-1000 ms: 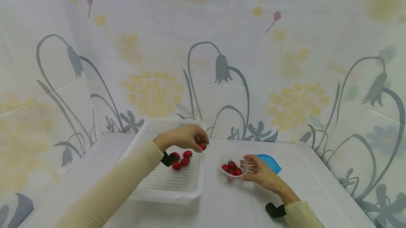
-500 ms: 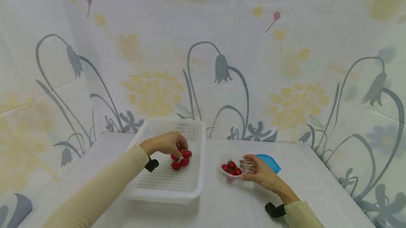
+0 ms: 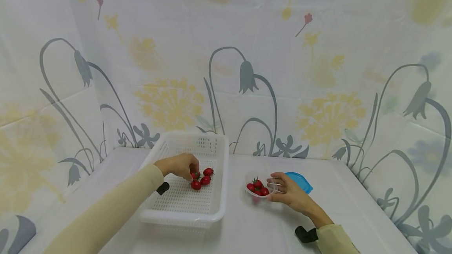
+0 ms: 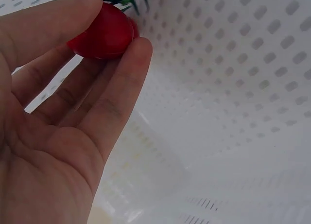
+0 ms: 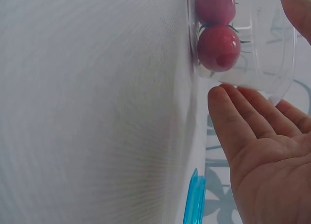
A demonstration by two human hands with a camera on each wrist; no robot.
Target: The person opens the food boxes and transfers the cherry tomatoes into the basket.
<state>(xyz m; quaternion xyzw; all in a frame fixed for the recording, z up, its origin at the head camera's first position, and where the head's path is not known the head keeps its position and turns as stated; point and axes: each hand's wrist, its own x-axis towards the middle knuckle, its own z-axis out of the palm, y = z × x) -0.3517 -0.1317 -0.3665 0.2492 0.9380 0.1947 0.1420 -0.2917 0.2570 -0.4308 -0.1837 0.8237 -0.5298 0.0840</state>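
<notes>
In the head view my left hand (image 3: 181, 165) reaches down into a white perforated basket (image 3: 183, 217). Thumb and fingertips pinch a red cherry tomato (image 4: 104, 34), seen close up in the left wrist view; the head view mostly hides it. Beside those fingers, several more cherry tomatoes (image 3: 205, 180) with green stems lie on the basket floor. My right hand (image 3: 290, 193) holds a small clear plastic tub (image 5: 265, 44) by its side, thumb and fingers on either side of it. Inside the tub sit several cherry tomatoes (image 3: 257, 183).
A blue lid (image 3: 299, 181) lies on the white-covered table (image 3: 247, 230), just behind the right hand. At the back hangs a flower-printed cloth (image 3: 226, 108). The basket's raised right wall (image 3: 224, 183) stands between the loose tomatoes and the tub.
My left hand has moved with a tomato from over the basket's right rim, left and down to the tomatoes on its floor. The right hand and tub have stayed still.
</notes>
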